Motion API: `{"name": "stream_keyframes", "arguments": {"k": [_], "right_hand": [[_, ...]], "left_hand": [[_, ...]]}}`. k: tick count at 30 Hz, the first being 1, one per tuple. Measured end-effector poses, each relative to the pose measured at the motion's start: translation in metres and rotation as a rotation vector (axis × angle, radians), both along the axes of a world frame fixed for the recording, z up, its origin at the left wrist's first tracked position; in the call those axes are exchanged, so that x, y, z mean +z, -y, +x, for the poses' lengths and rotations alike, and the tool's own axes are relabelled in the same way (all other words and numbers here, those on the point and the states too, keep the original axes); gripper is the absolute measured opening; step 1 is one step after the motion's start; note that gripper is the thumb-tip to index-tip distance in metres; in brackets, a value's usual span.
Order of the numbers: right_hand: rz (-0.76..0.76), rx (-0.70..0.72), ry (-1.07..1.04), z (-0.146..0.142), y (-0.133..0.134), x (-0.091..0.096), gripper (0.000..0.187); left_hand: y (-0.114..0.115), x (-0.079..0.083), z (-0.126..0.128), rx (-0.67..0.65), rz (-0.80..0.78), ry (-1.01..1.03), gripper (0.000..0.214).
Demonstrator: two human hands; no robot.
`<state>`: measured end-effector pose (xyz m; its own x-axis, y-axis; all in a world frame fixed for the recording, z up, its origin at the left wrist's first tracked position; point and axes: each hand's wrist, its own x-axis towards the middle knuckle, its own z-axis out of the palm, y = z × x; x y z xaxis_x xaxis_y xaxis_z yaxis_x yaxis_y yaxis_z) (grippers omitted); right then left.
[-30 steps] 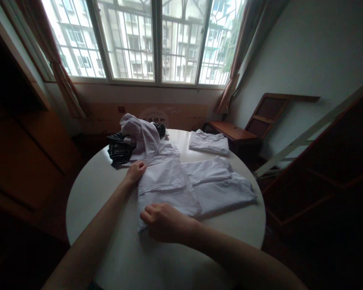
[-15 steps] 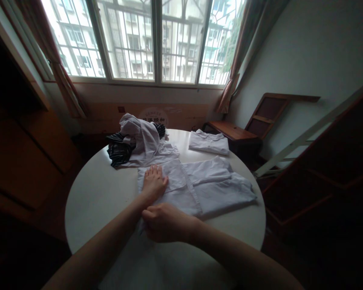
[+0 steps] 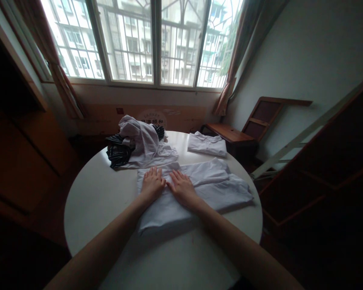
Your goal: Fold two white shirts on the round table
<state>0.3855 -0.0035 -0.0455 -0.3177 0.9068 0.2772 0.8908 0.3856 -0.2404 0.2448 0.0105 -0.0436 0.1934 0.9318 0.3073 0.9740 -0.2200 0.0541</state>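
Observation:
A white shirt (image 3: pixel 211 187) lies partly folded on a round white table (image 3: pixel 99 201). My left hand (image 3: pixel 153 183) rests flat on the shirt's left part, fingers stretched out. Right beside it my right hand (image 3: pixel 181 187) also lies flat on the cloth, fingers spread and pointing away from me. Neither hand grips anything.
A heap of white cloth (image 3: pixel 142 141) over a dark striped garment (image 3: pixel 117 151) sits at the table's far left. A folded white shirt (image 3: pixel 207 144) lies at the far right. Behind the table are a window, a wooden bench (image 3: pixel 230 133) and a dark cabinet on the left.
My right hand let go of the shirt's near edge and moved forward to lie flat beside the left. The left hand moved from the shirt's far left corner onto the cloth.

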Motion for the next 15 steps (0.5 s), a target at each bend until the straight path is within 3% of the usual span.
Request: {"name": "stream_keyframes", "arguments": {"k": [5,10,15], "right_hand": [[0.000,-0.008,0.044,0.000,0.001,0.000,0.045],[0.005,-0.010,0.045,0.000,0.002,0.001,0.044],[-0.010,-0.018,0.049,0.000,0.002,0.001,0.045]], "left_hand": [[0.014,-0.001,-0.006,-0.092,-0.025,0.015,0.050],[0.045,-0.003,-0.018,-0.267,-0.059,-0.003,0.053],[0.076,0.002,-0.033,-0.397,-0.188,0.024,0.064]]}}
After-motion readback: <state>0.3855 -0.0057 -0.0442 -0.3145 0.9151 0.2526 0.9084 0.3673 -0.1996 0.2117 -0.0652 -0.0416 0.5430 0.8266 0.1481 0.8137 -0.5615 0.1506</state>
